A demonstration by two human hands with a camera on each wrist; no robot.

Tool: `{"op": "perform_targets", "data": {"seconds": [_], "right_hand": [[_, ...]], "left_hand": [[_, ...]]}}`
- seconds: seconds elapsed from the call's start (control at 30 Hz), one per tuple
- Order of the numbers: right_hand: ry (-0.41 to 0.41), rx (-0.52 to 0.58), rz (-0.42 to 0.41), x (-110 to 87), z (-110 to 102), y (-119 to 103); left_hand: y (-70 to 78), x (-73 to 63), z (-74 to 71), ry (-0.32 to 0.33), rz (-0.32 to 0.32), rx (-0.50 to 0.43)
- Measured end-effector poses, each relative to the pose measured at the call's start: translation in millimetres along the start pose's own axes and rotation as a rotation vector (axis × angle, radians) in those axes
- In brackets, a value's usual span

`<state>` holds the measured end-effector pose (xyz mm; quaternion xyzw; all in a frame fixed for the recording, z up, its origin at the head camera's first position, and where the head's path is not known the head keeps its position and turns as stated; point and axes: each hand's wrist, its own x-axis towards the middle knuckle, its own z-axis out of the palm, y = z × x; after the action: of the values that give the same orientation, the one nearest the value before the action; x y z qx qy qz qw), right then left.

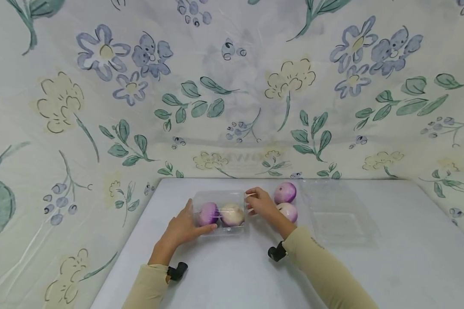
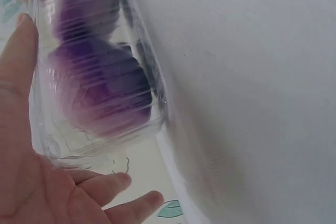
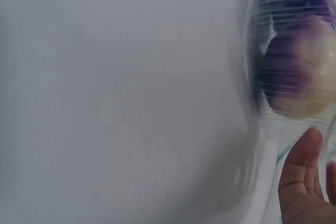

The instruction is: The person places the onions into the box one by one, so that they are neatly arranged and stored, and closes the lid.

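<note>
Surface (image 1: 224, 274): smooth, white, near edge out of frame, its far edge meeting a hung white sheet (image 1: 251, 90) printed with blue and yellow flowers and green leaves, which encloses the far side and both flanks; soft creases and a dull sheen on it. On the surface, left of centre: a clear ribbed rectangular plastic box (image 1: 218, 195), with a round purple turnip-like vegetable (image 1: 208, 213) and a round cream-and-purple vegetable (image 1: 232, 214) side by side inside. Left hand (image 1: 181, 226): grip wide, thumb laid along the near side of the box, fingers spread at its left end. Right hand (image 1: 262, 203): grip loose and part open, fingers bent at the right end of the box; contact there cannot be told. Just beyond the right wrist, two purple-and-white round vegetables (image 1: 285, 192) sit one behind the other. Further right, a flat transparent plastic piece (image 1: 338, 223) lies on the surface, outline faint. Beige sleeves (image 1: 325, 270) on both arms; a black wrist camera (image 1: 277, 252) at each wrist.
</note>
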<state>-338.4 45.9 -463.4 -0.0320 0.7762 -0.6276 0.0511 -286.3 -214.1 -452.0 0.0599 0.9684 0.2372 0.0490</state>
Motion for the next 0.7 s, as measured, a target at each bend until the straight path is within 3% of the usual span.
{"op": "perform_targets", "data": {"seconds": [0.23,0.4,0.53,0.7], "right_hand": [[0.024,0.03,-0.005,1.3,3.9,4.8],[0.069,0.014,0.021,4.0,7.2,2.4],[0.095,0.025,0.032,0.3,8.3,1.5],[0.122,0.046,0.093,-12.0,9.3,-1.5]], "left_hand": [[-10.7,-3.2,-19.2,-0.087,0.018,-0.103],[-16.9,-7.7,-38.0,-0.064,0.016,-0.235],[-12.6,-8.4,-36.0,-0.078,0.004,-0.341],[-6.5,-10.5,-29.3,-0.095,-0.06,-0.421]]}}
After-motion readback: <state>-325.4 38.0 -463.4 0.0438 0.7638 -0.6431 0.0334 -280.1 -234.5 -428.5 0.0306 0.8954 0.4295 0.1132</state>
